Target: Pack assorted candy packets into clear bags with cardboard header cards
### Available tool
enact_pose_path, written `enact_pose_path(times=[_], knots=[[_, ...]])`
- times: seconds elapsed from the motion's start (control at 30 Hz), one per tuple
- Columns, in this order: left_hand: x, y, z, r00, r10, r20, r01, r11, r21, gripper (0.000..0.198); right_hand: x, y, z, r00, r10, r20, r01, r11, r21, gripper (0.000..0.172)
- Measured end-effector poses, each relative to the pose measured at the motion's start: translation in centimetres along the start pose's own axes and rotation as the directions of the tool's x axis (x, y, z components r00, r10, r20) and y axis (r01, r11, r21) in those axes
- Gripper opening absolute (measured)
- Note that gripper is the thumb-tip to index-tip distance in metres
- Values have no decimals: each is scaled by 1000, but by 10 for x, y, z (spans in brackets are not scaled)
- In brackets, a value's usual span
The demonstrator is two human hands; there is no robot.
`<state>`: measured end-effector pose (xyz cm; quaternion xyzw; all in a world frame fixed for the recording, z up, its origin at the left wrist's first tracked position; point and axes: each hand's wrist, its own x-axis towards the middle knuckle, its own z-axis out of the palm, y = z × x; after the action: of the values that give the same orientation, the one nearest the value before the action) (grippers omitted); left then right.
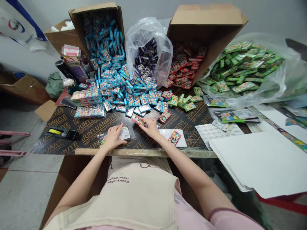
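My left hand (114, 137) lies on a clear plastic packet (126, 133) holding a printed card with a white label. My right hand (150, 126) grips the end of a small red-patterned packet (138, 120) on the dark plywood board (59, 145). Just right of it, another red packet (174, 138) lies on a white sheet (164, 135). Loose blue packets (115, 86) spill in a heap beyond my hands, beside stacked blue packs (86, 95). Red (164, 117) and green packets (189, 106) lie scattered nearby.
Behind the board stand an open cardboard box of blue packets (100, 35), a clear bag of purple packets (146, 57), and a box of red packets (184, 67). A bag of green packets (242, 67) lies right. White boards (259, 163) overhang the right edge.
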<state>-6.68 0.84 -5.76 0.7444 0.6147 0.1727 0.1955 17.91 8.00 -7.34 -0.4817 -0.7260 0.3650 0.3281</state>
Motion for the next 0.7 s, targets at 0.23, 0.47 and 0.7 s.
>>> enact_pose_path(times=[0.23,0.47,0.7], knots=[[18,38,-4,959,-245,144,252,497,-830,44,-21,-41,-7,763,125,634,-588,543,600,43],[25,55,-8,880,-412,238,328,164,-930,36,-34,-45,-14,988,118,95,-144,923,357,70],[23,73,1,846,-408,343,349,-64,-935,40,-39,-49,-4,960,-263,-92,249,959,-136,91]])
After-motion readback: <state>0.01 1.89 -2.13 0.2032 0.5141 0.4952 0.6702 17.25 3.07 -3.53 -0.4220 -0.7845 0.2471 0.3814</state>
